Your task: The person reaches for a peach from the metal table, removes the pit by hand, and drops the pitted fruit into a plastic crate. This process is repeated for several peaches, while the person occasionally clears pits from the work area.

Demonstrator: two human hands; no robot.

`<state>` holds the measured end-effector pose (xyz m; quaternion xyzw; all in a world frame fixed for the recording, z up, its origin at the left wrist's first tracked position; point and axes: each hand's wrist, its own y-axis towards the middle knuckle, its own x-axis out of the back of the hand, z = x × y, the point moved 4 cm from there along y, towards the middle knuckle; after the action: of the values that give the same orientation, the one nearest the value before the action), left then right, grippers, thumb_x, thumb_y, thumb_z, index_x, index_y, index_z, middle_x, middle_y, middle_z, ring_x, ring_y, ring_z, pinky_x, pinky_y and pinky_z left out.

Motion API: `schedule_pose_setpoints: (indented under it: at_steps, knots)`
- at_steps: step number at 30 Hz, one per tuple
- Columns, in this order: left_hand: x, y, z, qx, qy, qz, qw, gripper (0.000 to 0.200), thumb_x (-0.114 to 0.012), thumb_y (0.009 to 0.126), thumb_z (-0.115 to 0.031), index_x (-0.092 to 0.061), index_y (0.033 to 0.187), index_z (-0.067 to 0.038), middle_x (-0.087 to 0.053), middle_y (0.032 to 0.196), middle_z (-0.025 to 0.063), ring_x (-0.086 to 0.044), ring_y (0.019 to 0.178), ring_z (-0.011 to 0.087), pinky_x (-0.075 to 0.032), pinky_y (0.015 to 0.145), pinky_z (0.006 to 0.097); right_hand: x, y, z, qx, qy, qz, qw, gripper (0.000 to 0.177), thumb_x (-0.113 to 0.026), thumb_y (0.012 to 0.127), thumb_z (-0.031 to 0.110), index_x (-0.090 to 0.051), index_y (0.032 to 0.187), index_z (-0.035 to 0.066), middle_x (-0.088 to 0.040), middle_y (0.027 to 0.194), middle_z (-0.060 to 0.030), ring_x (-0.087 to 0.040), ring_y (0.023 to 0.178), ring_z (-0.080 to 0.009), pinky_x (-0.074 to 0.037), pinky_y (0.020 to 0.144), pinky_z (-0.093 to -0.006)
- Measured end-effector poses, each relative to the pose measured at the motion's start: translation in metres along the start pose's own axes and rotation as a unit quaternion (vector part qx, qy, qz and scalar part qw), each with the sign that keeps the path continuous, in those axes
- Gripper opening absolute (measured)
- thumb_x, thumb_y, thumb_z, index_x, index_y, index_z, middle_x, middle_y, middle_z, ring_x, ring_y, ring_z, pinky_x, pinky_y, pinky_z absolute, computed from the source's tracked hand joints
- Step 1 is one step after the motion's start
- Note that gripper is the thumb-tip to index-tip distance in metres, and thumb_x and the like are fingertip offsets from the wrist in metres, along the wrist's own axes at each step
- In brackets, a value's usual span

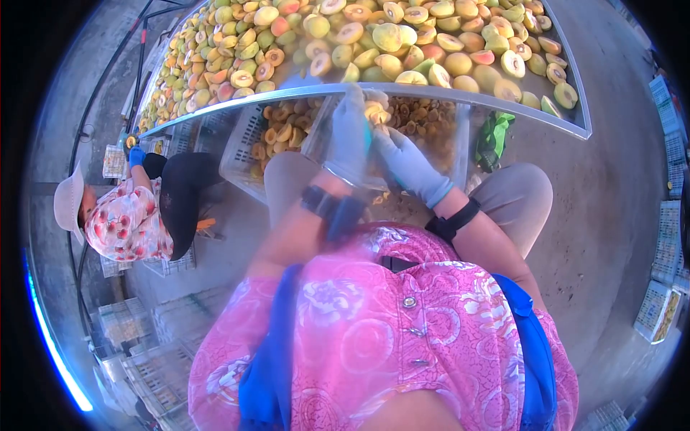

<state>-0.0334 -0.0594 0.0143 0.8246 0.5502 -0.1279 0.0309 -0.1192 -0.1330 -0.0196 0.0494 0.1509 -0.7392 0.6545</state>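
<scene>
In front of my knees, my left hand, in a pale glove, is closed around a piece of yellow peach just below the metal tray's front edge. My right hand, also gloved, comes in from the lower right with its fingers pinched together against the underside of the peach piece. Whatever the right fingers grip is too small and blurred to make out. Beneath my hands stands a white crate with brownish pieces inside. Left of it, another crate holds peach halves.
A metal-rimmed tray heaped with cut yellow peaches spans the top. A green bag lies right of the crates. At left, a seated co-worker in a hat holds fruit. Stacked crates line the right side.
</scene>
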Motion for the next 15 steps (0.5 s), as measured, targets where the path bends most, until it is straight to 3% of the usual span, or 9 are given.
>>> schedule_pose_setpoints:
  at_steps: [1,4,5,7,11,13,15]
  knots:
    - [-0.004,-0.003,-0.003,0.076,-0.048,0.030,0.996,0.054,-0.042,0.099,-0.053,-0.061,0.089,-0.003,-0.060,0.083,0.0082,-0.059,0.071,0.0178,-0.051,0.065,0.0291,0.000,-0.002,0.001,-0.030,0.010,0.014,0.999,0.040,-0.046,0.101,0.039,-0.059,0.109,0.002,-0.055,0.074,-0.0008,-0.048,0.061,-0.0076,-0.041,0.054,-0.0243]
    - [-0.001,0.002,-0.005,0.129,-0.067,0.059,0.988,0.055,-0.042,0.099,-0.053,-0.061,0.090,-0.002,-0.061,0.082,0.0083,-0.060,0.071,0.0176,-0.051,0.065,0.0280,0.002,-0.011,0.009,-0.103,0.056,0.093,0.989,0.040,-0.046,0.100,0.041,-0.058,0.106,0.003,-0.053,0.071,0.0002,-0.047,0.059,-0.0078,-0.040,0.052,-0.0239]
    - [-0.001,0.003,-0.002,0.130,-0.066,0.060,0.987,0.055,-0.042,0.099,-0.053,-0.061,0.090,-0.002,-0.061,0.082,0.0083,-0.060,0.071,0.0176,-0.051,0.065,0.0280,0.001,-0.009,0.006,-0.103,0.058,0.092,0.989,0.040,-0.046,0.100,0.041,-0.058,0.106,0.003,-0.053,0.071,0.0002,-0.047,0.059,-0.0078,-0.040,0.052,-0.0239]
    - [0.000,0.002,-0.002,0.021,0.027,0.057,0.998,0.056,-0.042,0.099,-0.053,-0.061,0.089,-0.001,-0.061,0.082,0.0090,-0.060,0.070,0.0185,-0.052,0.066,0.0287,0.000,-0.003,0.002,-0.004,0.051,0.027,0.998,0.039,-0.046,0.100,0.042,-0.057,0.102,0.005,-0.050,0.068,0.0011,-0.046,0.053,-0.0083,-0.038,0.046,-0.0235]
    - [-0.002,0.000,-0.003,0.046,-0.005,0.032,0.998,0.057,-0.041,0.099,-0.053,-0.061,0.088,-0.001,-0.061,0.082,0.0093,-0.059,0.070,0.0185,-0.051,0.065,0.0289,0.004,0.000,-0.006,-0.034,0.097,0.068,0.992,0.038,-0.045,0.100,0.042,-0.056,0.099,0.005,-0.049,0.066,0.0012,-0.045,0.048,-0.0085,-0.036,0.041,-0.0231]
    - [-0.002,-0.003,-0.003,0.147,-0.092,0.015,0.985,0.056,-0.041,0.100,-0.052,-0.061,0.089,0.000,-0.060,0.082,0.0091,-0.059,0.070,0.0182,-0.051,0.064,0.0295,0.001,-0.009,0.001,-0.088,0.103,0.111,0.985,0.039,-0.045,0.100,0.043,-0.055,0.099,0.005,-0.049,0.065,0.0011,-0.043,0.044,-0.0087,-0.034,0.038,-0.0241]
    - [0.002,-0.003,0.005,0.102,-0.071,0.020,0.992,0.057,-0.040,0.100,-0.052,-0.061,0.089,0.000,-0.061,0.083,0.0096,-0.059,0.070,0.0184,-0.051,0.064,0.0300,-0.004,-0.010,0.003,-0.076,0.069,0.082,0.991,0.040,-0.045,0.100,0.044,-0.055,0.099,0.005,-0.049,0.064,0.0012,-0.043,0.044,-0.0086,-0.035,0.038,-0.0241]
